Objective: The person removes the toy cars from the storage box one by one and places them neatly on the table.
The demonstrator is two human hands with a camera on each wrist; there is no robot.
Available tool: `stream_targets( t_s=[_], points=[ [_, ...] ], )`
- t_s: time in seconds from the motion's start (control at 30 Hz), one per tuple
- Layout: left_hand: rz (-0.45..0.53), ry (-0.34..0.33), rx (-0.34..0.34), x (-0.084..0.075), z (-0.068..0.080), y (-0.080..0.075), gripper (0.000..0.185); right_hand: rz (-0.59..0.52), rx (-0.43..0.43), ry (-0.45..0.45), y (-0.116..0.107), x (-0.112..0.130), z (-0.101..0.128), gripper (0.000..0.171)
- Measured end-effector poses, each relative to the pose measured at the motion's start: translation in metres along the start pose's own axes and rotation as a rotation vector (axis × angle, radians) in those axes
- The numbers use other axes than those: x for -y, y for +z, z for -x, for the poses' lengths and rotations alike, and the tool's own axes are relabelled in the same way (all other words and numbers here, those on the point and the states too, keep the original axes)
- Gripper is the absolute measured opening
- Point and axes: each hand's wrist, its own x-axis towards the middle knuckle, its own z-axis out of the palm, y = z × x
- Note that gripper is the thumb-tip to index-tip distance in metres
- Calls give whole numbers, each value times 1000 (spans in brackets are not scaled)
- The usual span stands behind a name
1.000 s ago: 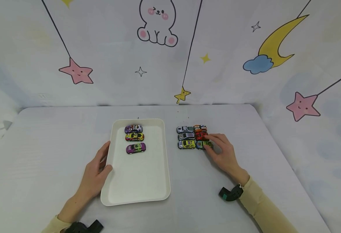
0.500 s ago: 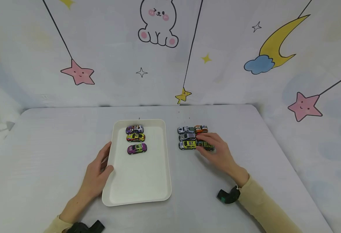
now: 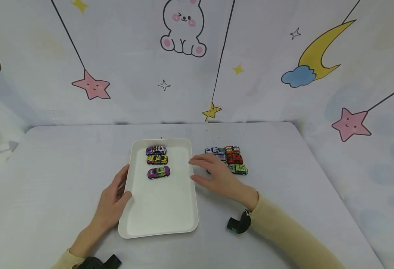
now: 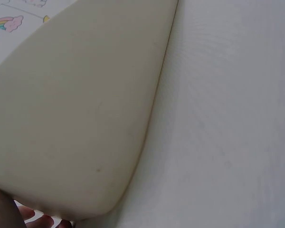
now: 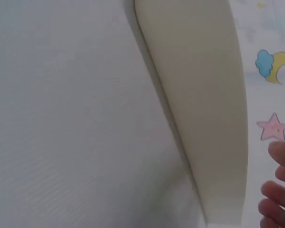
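Note:
A white tray (image 3: pixel 163 209) lies on the table with three toy cars near its far end: a purple one (image 3: pixel 156 150), a yellow-and-red one (image 3: pixel 157 159) and a purple-and-green one (image 3: pixel 158 172). My left hand (image 3: pixel 111 201) rests against the tray's left side, thumb at the rim. At the right rim, my right hand (image 3: pixel 222 181) has thumb and fingers apart, with nothing seen between them. Behind it sits a group of cars, including orange (image 3: pixel 232 149), red (image 3: pixel 235 158), green (image 3: pixel 238 169) and silver (image 3: pixel 215 150) ones; the hand partly covers the group.
The white-covered table (image 3: pixel 284 164) meets a printed wall cloth (image 3: pixel 123 74) at its back edge. A dark wrist device (image 3: pixel 239 223) hangs below the right sleeve (image 3: pixel 291 231). The tray's side wall (image 4: pixel 85 104) fills much of the left wrist view.
My right hand has moved left from the group of cars to the tray's right rim, uncovering the red and green cars. My left hand stays at the tray's left side.

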Motion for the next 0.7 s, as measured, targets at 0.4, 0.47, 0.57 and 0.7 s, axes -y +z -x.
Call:
stream_targets(
  t_s=[0.4, 0.47, 0.57, 0.7],
  points=[
    [16, -12, 5, 1, 0, 0, 74, 162, 404, 184, 20, 37, -59, 47],
    [13, -12, 4, 1, 0, 1, 74, 191, 421, 198, 24, 38, -65, 48],
    [6, -12, 0, 1, -1, 1, 75, 210, 426, 225, 30, 38, -71, 48],
    [0, -12, -1, 2, -1, 0, 75, 220, 434, 258, 36, 37, -77, 48]
  ],
)
